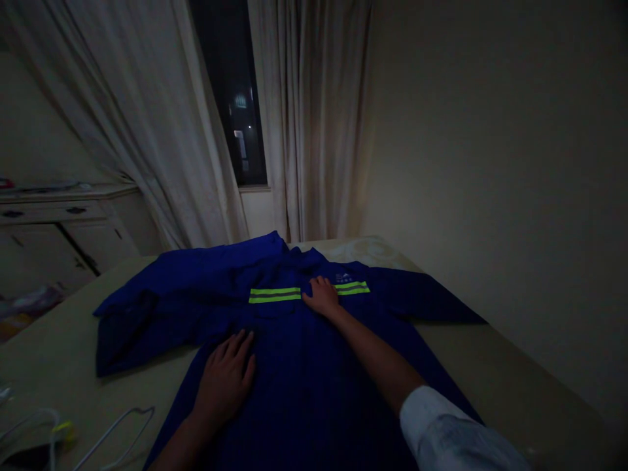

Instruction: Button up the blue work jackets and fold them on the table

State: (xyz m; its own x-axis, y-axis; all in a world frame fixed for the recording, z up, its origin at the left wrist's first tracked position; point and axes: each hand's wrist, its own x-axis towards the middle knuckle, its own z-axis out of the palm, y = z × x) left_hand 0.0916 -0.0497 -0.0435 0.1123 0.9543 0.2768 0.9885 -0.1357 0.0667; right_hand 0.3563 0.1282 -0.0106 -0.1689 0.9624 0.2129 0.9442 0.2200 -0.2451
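A dark blue work jacket (299, 366) lies spread flat and face up on a bed (471, 353), its collar at the far end. Yellow-green reflective stripes (275, 296) cross its chest. My left hand (226, 376) rests palm down on the jacket's front with the fingers spread. My right hand (321, 296) lies flat on the chest, its fingers touching the reflective stripe on the right side. A white shirt sleeve (451, 428) covers my right forearm near the elbow. Neither hand grips the cloth.
A white wire hanger (118, 438) and a pale cable (34, 425) lie at the bed's near left corner. Beyond the bed hang pale curtains (314, 118) around a dark window (230, 98). A white dresser (59, 222) stands at the left, and a wall (490, 163) rises at the right.
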